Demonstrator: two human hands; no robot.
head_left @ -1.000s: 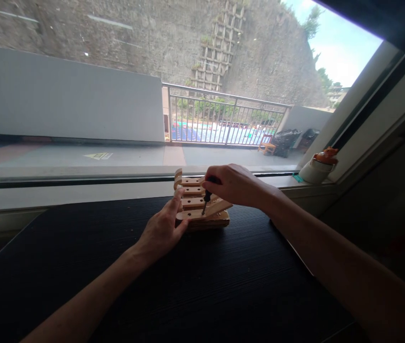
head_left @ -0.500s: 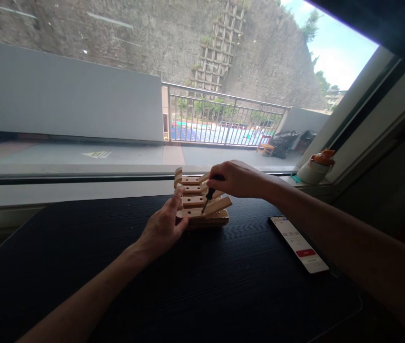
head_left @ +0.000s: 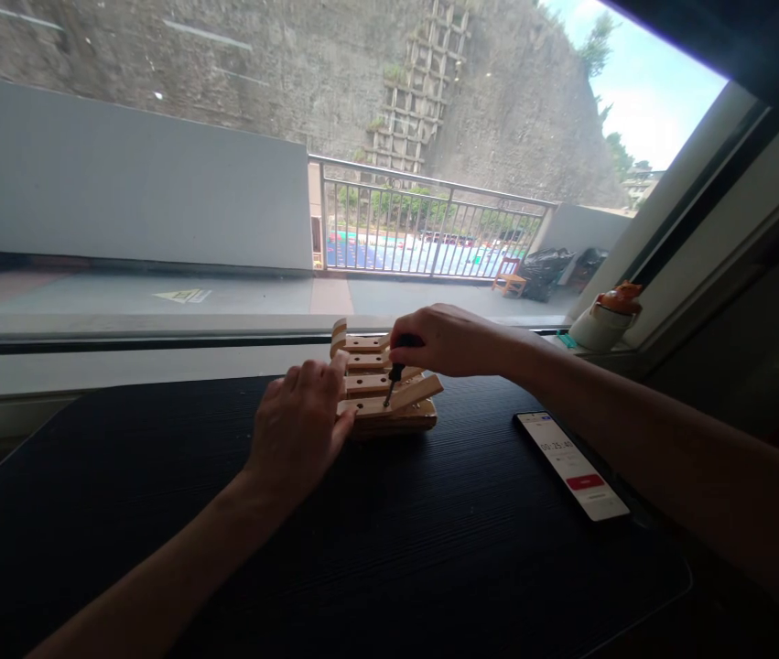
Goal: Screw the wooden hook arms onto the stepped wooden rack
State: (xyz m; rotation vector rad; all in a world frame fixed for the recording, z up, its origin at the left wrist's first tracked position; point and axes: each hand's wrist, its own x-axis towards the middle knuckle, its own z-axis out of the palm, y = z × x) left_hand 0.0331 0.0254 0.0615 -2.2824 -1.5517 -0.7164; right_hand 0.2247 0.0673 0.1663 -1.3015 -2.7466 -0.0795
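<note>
On the dark table sits a wooden rack (head_left: 399, 424), with several pale slats across its top, angled upright ends and dark screw holes. My right hand (head_left: 438, 340) is closed around the black handle of a screwdriver (head_left: 394, 377). The screwdriver's tip meets the right-hand hole of the nearest slat (head_left: 372, 406). From the left, my left hand (head_left: 299, 416) grips the rack's left end, its thumb at the near slat and its fingers over the far ones. Part of the rack's left side is hidden behind these fingers.
A phone (head_left: 573, 467) showing a timer lies on the black table (head_left: 389, 549), below my right forearm. On the windowsill at the right stands a white container with an orange top (head_left: 605, 320). A large window with a railing (head_left: 437, 229) outside is behind the table.
My left hand has turned more knuckles-up, its fingers more bent over the rack's left end. My right hand keeps the screwdriver in the same hole. The whole view has shifted slightly.
</note>
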